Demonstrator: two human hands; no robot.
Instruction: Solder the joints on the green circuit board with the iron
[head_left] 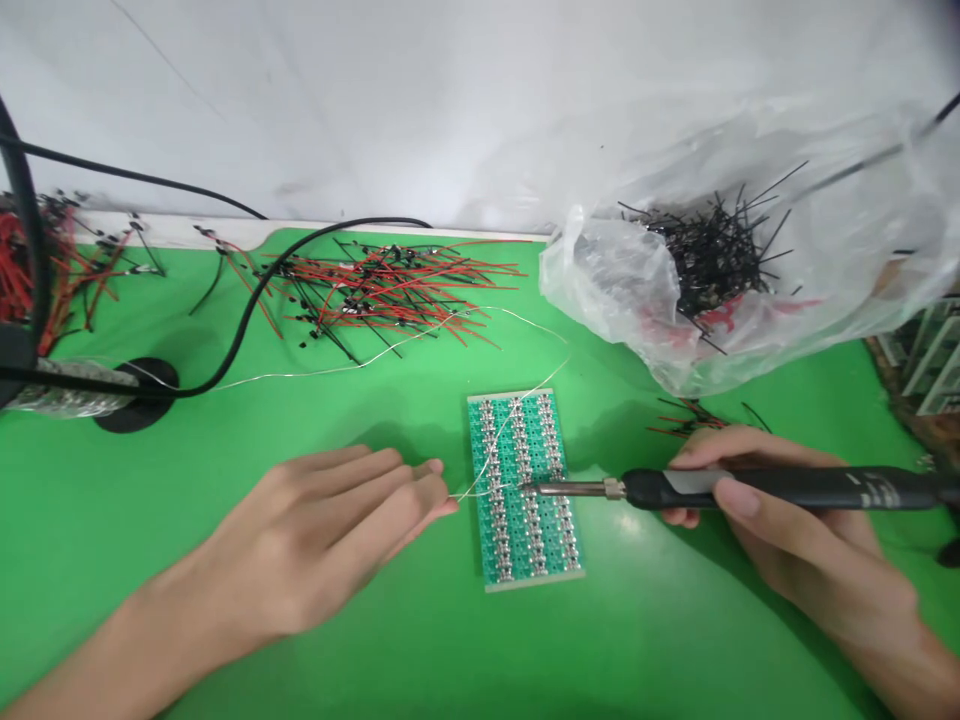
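Note:
A green circuit board [514, 515] with three columns of silvery parts lies flat on the green mat. My right hand [787, 520] is closed round a black soldering iron [765, 488], whose metal tip touches or hovers just over the middle column. Left of the board, my left hand [337, 530] pinches a thin solder wire [491, 490] between its fingertips. The wire's end meets the iron's tip. From my left fingers the rest of the wire loops over the board and back to a spool [75, 388] at the far left.
Red and black wires [390, 280] lie in a pile behind the board, with more at the far left. A plastic bag [615, 280] of black wires stands at the back right. Black cables [251, 310] cross the left side.

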